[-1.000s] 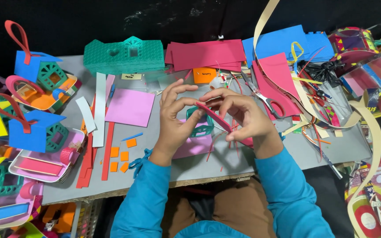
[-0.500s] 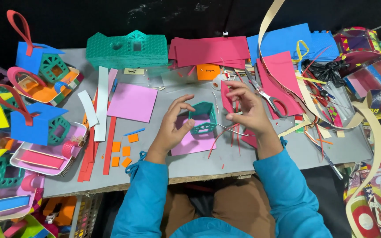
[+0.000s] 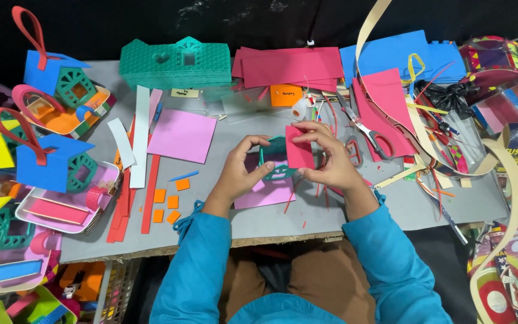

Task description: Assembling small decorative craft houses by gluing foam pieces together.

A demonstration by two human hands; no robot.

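A small teal cut-out frame (image 3: 276,161) is pinched in the curled left hand (image 3: 242,171) above the grey table (image 3: 223,210), a pink foam rectangle (image 3: 299,147) is gripped by the closed right hand (image 3: 329,159); both judged light, bendable, best held at edges.

Bright, even overhead light on the grey surface (image 3: 223,207); shadows soft and short. Sharp focus throughout, slight wide-angle bending at the edges; background black.
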